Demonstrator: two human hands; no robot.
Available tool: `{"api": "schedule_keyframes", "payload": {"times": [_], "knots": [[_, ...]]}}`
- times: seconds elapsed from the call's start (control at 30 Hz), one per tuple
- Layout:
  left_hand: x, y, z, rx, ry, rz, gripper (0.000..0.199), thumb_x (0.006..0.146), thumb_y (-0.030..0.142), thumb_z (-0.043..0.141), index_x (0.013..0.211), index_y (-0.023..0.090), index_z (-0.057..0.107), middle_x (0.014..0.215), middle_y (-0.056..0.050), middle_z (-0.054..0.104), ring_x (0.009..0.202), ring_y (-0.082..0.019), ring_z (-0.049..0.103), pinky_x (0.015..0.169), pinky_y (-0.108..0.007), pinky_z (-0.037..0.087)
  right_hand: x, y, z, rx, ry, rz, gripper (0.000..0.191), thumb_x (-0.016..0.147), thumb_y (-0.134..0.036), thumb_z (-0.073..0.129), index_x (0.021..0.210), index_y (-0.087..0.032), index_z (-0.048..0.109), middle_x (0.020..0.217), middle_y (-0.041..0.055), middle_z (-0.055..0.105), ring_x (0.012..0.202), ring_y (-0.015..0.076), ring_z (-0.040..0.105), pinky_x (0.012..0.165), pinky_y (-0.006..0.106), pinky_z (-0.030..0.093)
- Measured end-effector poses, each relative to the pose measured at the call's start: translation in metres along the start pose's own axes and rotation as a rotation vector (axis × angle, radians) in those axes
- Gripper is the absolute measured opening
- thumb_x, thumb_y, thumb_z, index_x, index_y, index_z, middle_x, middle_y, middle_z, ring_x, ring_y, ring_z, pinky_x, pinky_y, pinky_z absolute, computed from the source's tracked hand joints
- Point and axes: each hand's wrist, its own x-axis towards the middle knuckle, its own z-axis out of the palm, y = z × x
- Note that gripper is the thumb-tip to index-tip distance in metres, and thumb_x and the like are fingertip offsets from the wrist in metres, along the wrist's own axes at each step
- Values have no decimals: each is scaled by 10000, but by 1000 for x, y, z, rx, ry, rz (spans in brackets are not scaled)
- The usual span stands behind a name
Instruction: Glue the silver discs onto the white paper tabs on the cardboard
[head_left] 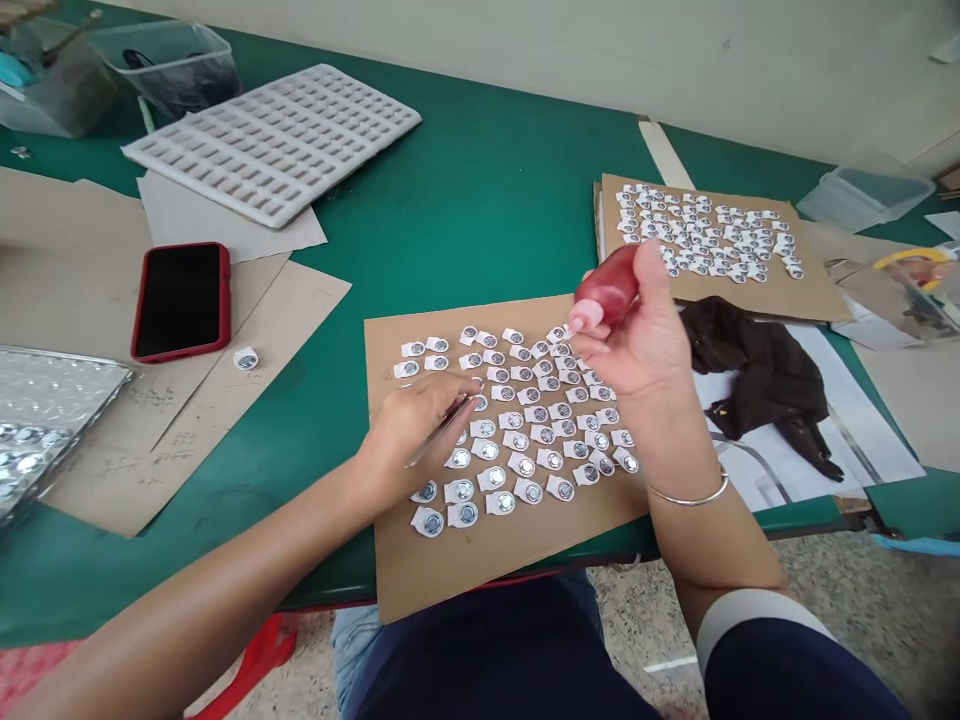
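My right hand (652,345) is wrapped round a small red squeeze bottle (616,283), its pale nozzle tilted down to the left over the cardboard. In my left hand (412,425), a pair of thin metal tweezers (442,425) is pinched, the tip near the pieces. Beneath both hands lies a brown cardboard sheet (420,575), with rows of small white tabs bearing round silver discs (500,502). My left hand covers some of these pieces on the left side.
A second cardboard (814,295) with similar pieces lies back right, near dark cloth (772,375). Left are a red-cased phone (184,302), one loose piece (246,358) and a silver-lined tray (45,400). A white slotted tray (277,140) and plastic bins (169,65) stand behind.
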Motion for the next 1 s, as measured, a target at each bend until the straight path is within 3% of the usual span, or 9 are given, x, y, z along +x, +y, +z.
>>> {"api": "schedule_keyframes", "payload": {"times": [0.17,0.4,0.6,1.0], "knots": [[-19,-11,4,-40,-66,-19,120,838,194,518,945,187,573,900,-32,672,821,-152,638,671,-244,505,-3,28,7,-152,48,-110,525,695,-731,407,795,-232,538,684,17,589,444,113,526,368,280,365],[-20,-14,8,-77,-166,30,120,850,168,486,963,172,529,943,-60,646,821,-162,621,724,-310,513,-9,32,21,-207,26,0,432,748,-644,434,752,-221,524,658,24,605,460,130,574,314,250,336],[-19,-13,8,-85,-184,52,129,854,145,465,966,154,529,917,-70,640,814,-163,619,708,-309,515,-11,34,27,-261,33,-51,364,738,-574,517,846,-226,515,703,12,611,449,106,558,317,236,312],[-19,-9,9,-28,-216,63,128,833,117,433,904,150,534,797,-56,614,723,-166,600,640,-306,508,-17,38,34,-313,11,-89,270,747,-490,554,769,-225,507,573,-24,540,474,123,586,363,240,364]]}}
